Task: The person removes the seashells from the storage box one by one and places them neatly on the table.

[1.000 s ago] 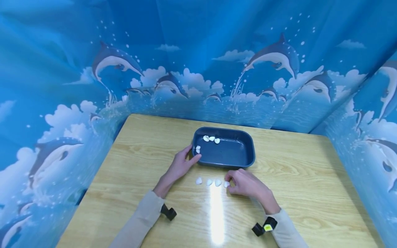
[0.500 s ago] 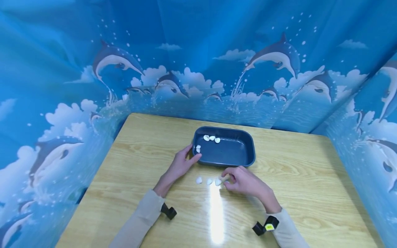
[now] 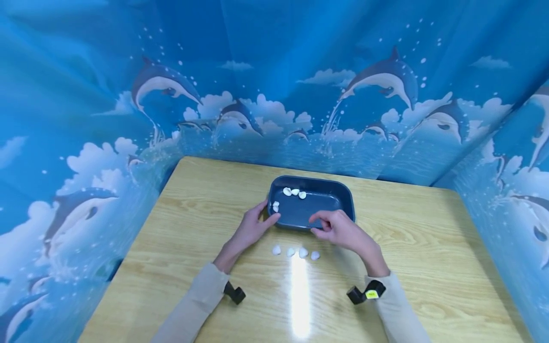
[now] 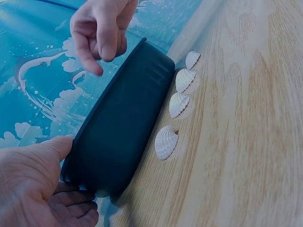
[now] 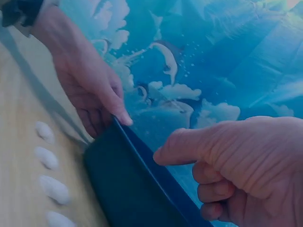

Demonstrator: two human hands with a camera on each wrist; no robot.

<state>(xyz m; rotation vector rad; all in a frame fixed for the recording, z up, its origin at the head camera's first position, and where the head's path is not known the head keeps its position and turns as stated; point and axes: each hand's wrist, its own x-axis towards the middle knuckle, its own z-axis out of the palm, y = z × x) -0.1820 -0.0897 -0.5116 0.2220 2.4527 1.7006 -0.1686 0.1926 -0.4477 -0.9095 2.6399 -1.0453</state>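
Observation:
A dark blue tray (image 3: 330, 207) sits mid-table with several white shells (image 3: 294, 192) inside along its far-left side. My left hand (image 3: 267, 218) grips the tray's near-left corner, thumb on the rim (image 4: 61, 184). My right hand (image 3: 320, 226) hovers over the tray's front rim with loosely curled fingers, the index finger out, and nothing visible in it (image 5: 208, 156). Several more white shells (image 3: 303, 252) lie in a row on the wood just in front of the tray (image 4: 166, 142).
The wooden table (image 3: 193, 205) is ringed by a blue dolphin-print curtain (image 3: 274, 95) at the back and both sides. A glare strip (image 3: 300, 295) runs down the table's near middle.
My right hand has lifted off the rightmost shell of the row and moved up and back over the tray's front rim. The shell row and my left hand stay put.

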